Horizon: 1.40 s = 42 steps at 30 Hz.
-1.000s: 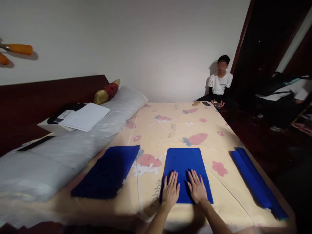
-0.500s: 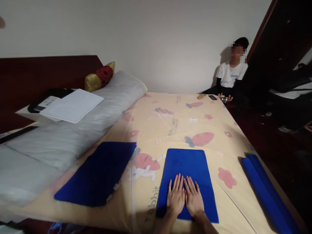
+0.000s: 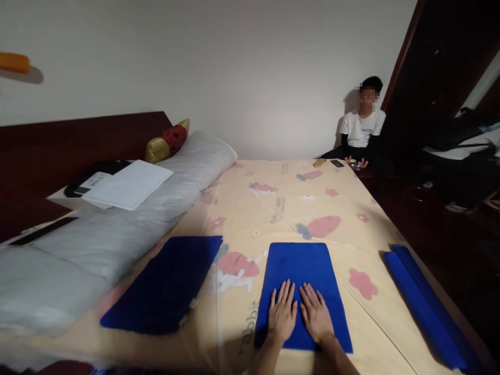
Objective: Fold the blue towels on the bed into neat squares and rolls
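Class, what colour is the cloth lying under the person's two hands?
The cloth is plain bright blue; it shows best in the head view.

Matt blue cloth (image 3: 299, 263); satiny grey quilt (image 3: 128, 239)

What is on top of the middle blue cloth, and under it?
The left hand and the right hand lie flat on the blue cloth. Patterned sheet shows around it; what lies directly beneath is covered.

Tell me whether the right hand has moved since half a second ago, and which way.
Yes: judged against the pink flower printed on the sheet, the right hand has shifted slightly right, toward the flower and away from the left hand.
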Each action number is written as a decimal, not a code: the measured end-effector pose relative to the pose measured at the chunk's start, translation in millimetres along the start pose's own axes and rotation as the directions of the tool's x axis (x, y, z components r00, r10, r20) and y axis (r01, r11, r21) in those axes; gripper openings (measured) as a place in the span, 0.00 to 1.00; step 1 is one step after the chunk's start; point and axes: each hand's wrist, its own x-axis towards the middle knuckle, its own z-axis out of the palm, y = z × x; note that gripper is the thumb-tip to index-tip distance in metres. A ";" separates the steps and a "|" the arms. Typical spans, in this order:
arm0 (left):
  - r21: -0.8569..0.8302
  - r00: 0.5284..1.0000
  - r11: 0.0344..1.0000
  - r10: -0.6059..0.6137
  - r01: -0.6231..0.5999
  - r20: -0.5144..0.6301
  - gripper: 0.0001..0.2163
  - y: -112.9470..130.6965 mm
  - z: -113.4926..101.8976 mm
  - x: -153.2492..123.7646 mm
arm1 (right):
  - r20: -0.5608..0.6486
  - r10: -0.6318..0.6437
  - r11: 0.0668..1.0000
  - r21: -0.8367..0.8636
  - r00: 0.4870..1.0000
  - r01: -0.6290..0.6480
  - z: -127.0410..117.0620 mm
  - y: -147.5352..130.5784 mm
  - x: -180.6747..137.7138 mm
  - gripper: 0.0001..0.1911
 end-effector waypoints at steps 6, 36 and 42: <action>0.095 1.000 0.995 0.013 -0.012 -0.008 0.25 -77.8 -29.6 -42.2 | -0.086 0.153 0.986 -0.053 0.984 -0.158 -12.0 71.2 -40.4 0.31; 0.002 1.000 1.000 0.029 -0.029 -0.004 0.26 -83.1 -19.6 63.8 | -0.052 0.078 0.991 -0.101 0.996 -0.083 -22.3 109.3 47.1 0.33; -0.063 0.990 0.988 0.143 -0.143 -0.004 0.26 -38.6 -7.8 126.3 | 0.040 -0.036 0.999 -0.034 0.999 0.037 -2.5 41.5 125.8 0.29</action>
